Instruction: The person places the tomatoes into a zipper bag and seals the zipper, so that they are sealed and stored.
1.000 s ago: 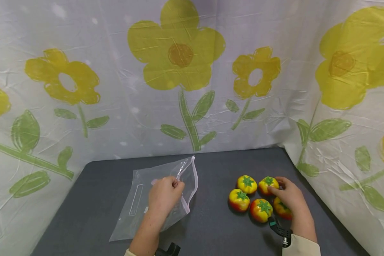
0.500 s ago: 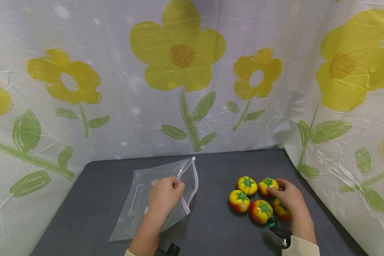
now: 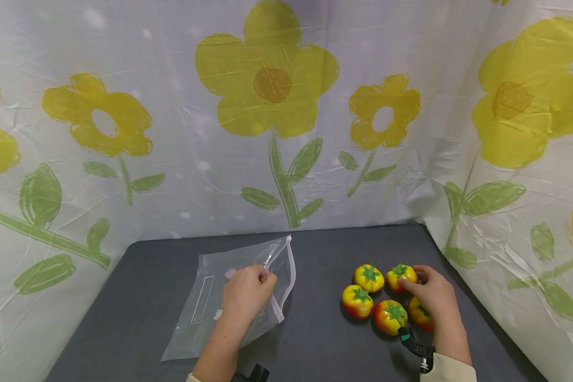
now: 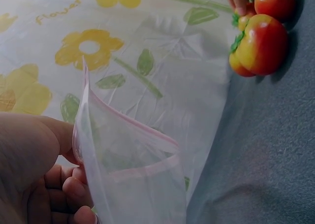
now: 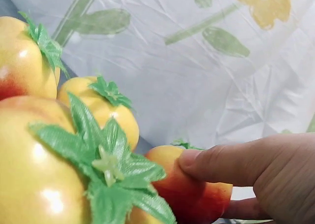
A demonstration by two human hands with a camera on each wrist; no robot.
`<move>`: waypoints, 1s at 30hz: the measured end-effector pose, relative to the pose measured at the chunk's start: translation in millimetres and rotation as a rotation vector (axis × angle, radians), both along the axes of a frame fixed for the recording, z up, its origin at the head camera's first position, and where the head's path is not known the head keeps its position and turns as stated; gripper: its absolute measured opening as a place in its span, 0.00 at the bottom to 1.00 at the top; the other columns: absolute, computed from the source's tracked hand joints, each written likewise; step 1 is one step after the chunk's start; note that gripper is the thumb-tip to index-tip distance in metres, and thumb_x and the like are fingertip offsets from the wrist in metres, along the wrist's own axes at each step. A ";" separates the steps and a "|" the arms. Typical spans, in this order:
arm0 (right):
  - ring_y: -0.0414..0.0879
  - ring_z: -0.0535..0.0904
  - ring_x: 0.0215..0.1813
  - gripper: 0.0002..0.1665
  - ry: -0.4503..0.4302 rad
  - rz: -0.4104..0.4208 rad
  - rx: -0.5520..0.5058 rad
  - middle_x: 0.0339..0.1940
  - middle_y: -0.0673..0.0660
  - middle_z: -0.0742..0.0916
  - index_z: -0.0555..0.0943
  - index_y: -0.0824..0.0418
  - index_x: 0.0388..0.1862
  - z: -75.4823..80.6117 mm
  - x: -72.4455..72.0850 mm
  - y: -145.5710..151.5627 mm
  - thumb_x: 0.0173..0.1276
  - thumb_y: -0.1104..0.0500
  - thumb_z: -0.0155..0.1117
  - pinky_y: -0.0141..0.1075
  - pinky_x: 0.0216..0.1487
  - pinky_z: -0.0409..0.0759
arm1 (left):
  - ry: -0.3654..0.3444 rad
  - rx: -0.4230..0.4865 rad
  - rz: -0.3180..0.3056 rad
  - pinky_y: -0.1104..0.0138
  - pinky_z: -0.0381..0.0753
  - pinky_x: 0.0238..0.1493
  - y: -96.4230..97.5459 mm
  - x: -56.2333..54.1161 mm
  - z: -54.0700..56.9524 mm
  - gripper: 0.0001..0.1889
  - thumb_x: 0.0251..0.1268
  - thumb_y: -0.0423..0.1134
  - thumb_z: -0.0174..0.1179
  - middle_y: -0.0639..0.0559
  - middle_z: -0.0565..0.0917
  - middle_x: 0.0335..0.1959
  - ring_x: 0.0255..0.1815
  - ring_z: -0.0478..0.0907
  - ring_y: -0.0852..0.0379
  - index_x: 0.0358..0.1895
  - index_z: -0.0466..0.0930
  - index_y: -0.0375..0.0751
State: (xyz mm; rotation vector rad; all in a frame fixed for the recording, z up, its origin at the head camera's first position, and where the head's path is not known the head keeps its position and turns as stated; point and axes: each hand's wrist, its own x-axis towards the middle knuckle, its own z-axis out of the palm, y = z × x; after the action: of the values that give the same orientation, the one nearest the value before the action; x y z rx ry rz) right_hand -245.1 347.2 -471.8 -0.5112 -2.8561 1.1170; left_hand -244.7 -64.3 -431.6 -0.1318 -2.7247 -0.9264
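Note:
My left hand (image 3: 249, 292) pinches the near edge of the mouth of a clear zip bag (image 3: 202, 297), which lies on the dark table. The bag's pinkish zip strip (image 4: 140, 128) gapes apart in the left wrist view. Over on the right, my right hand (image 3: 432, 293) grips a yellow-red toy tomato (image 3: 401, 278) with green leaves, thumb on the near side and fingers round the far side. In the right wrist view the thumb presses on that tomato (image 5: 189, 199). Another tomato (image 3: 420, 314) sits partly hidden under the right hand.
Several more toy tomatoes (image 3: 357, 301) stand close together left of the right hand. The dark table (image 3: 315, 339) ends at a white curtain (image 3: 196, 175) printed with yellow flowers, at the back and along both sides. Dark table surface lies between the bag and the tomatoes.

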 end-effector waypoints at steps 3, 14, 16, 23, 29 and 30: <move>0.70 0.71 0.65 0.52 0.031 -0.018 0.007 0.68 0.75 0.75 0.66 0.70 0.73 4.1 1.2 -2.5 0.65 0.35 0.69 0.64 0.65 0.66 | 0.003 -0.007 -0.001 0.62 0.55 0.20 0.8 0.1 -0.4 0.14 0.55 0.39 0.53 0.60 0.61 0.12 0.16 0.57 0.61 0.14 0.63 0.51; 0.66 0.73 0.68 0.50 0.180 -0.025 -0.061 0.70 0.71 0.74 0.66 0.65 0.76 25.8 9.2 -25.3 0.65 0.37 0.70 0.61 0.66 0.69 | -0.001 0.008 -0.010 0.64 0.51 0.17 2.9 -1.5 -4.5 0.15 0.55 0.38 0.54 0.60 0.60 0.12 0.16 0.55 0.61 0.14 0.61 0.50; 0.66 0.73 0.69 0.50 0.194 0.000 -0.076 0.71 0.71 0.74 0.65 0.64 0.76 31.1 10.2 -30.6 0.66 0.38 0.70 0.61 0.65 0.70 | -0.003 0.011 -0.006 0.64 0.51 0.17 3.3 -1.5 -4.8 0.15 0.54 0.38 0.54 0.60 0.60 0.12 0.15 0.56 0.60 0.14 0.62 0.50; 0.65 0.70 0.71 0.52 0.192 0.092 -0.157 0.73 0.69 0.71 0.61 0.63 0.79 45.7 11.6 -50.8 0.67 0.38 0.70 0.60 0.65 0.70 | 0.004 0.015 -0.002 0.64 0.55 0.17 4.5 -0.6 -4.6 0.13 0.52 0.38 0.55 0.60 0.63 0.12 0.15 0.59 0.60 0.15 0.63 0.50; 0.63 0.69 0.71 0.51 0.203 0.140 -0.239 0.73 0.66 0.71 0.63 0.60 0.78 52.5 12.3 -69.4 0.66 0.39 0.72 0.59 0.67 0.68 | 0.013 0.026 -0.016 0.64 0.58 0.19 4.2 -0.3 -5.3 0.11 0.53 0.37 0.55 0.58 0.64 0.13 0.16 0.61 0.59 0.17 0.65 0.49; 0.62 0.69 0.71 0.50 0.207 0.148 -0.251 0.73 0.66 0.71 0.63 0.60 0.78 52.8 12.1 -71.8 0.66 0.40 0.72 0.59 0.67 0.68 | 0.012 0.031 -0.019 0.63 0.58 0.19 4.1 -0.3 -5.4 0.11 0.53 0.37 0.55 0.58 0.65 0.13 0.16 0.61 0.59 0.17 0.66 0.48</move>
State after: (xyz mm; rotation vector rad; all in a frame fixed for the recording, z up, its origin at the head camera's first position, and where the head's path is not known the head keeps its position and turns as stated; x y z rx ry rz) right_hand -233.0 275.3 -419.0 -0.1787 -2.6256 1.4695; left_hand -245.0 -60.2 -437.1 -0.1577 -2.7011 -0.9692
